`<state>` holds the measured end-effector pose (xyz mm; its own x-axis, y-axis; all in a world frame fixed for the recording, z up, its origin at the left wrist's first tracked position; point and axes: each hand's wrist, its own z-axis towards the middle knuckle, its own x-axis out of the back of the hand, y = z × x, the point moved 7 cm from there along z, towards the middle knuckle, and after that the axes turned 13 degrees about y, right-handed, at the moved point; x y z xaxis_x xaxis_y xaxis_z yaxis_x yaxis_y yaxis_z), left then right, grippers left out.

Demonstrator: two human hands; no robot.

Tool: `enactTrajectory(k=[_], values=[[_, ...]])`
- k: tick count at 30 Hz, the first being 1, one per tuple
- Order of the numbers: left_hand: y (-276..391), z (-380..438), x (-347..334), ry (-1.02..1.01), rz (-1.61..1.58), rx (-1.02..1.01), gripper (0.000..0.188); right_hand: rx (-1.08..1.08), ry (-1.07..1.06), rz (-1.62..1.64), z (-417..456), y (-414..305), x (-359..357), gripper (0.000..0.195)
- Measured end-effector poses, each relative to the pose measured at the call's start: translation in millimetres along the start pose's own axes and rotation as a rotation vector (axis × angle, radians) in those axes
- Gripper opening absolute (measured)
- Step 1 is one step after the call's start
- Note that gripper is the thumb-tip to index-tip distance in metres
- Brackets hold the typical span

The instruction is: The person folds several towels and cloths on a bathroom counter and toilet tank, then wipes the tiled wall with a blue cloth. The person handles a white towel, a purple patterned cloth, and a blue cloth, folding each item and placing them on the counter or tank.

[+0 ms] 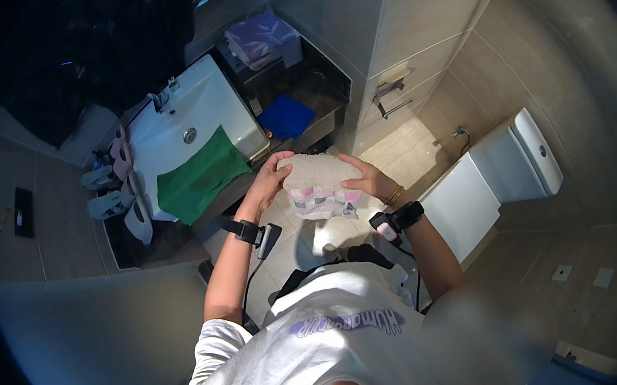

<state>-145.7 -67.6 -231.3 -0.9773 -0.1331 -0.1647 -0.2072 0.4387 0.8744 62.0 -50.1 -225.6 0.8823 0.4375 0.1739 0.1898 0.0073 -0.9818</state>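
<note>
Between my two hands a folded beige towel [320,170] with a pink and grey pattern is held up in front of my body. My left hand [269,180] grips its left edge, thumb on top. On the opposite edge, my right hand [369,178] pinches it with thumb and fingers. Part of the fingers is hidden beneath the cloth. To the left, a green cloth [201,178] hangs over the front rim of a white washbasin [161,140]. A blue cloth [287,116] lies on the dark counter [309,86] to the basin's right.
Slippers, one pair grey-blue [105,205], stand on the counter left of the basin. A purple patterned folded cloth [262,34] rests at the back corner. The toilet [457,203] is on my right, below a metal paper holder [391,98] on the tiled wall.
</note>
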Motion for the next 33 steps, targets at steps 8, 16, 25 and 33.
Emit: enactTrajectory(k=[8,16,25,33], values=[[29.1,-14.7,-23.6,-0.170,0.658,-0.386,0.067,-0.159,0.134,0.085,19.0,27.9,12.8,0.056],[23.2,3.7,-11.0,0.037,1.171,-0.528,0.041,-0.125,0.108,-0.240,27.2,26.5,16.5,0.043],[38.2,10.8,19.3,0.511,0.717,-0.714,0.048,0.384,0.539,-0.652,17.6,-52.3,14.2,0.030],[-67.8,23.8,-19.0,-0.088,-0.836,0.090,0.075,0.757,0.333,-0.688,-27.2,-128.8,-72.6,0.027]])
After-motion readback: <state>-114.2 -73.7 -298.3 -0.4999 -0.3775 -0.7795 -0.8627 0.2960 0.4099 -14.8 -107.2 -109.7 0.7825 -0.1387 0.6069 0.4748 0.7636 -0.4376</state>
